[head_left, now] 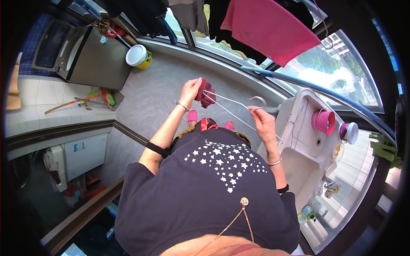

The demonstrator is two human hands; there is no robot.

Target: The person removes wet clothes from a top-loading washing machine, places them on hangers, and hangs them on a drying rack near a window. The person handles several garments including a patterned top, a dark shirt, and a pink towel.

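A bunched maroon cloth (205, 93), its kind of garment not clear, is pinched in my left hand (191, 91) in front of my body. My right hand (263, 123) grips a white wire clothes hanger (232, 101) close to its hook, which curls up above the fingers. One end of the hanger reaches left to the maroon cloth and meets it there; the folds hide whether it goes inside. The hanger's other end points down beside my right wrist.
A white sink (294, 121) with a pink bucket (323, 122) stands on the right. Overhead hang dark clothes and a pink towel (271, 27), near a blue pole (324, 91). At the far left are a grey washing machine (100, 57) and a lidded bucket (139, 56).
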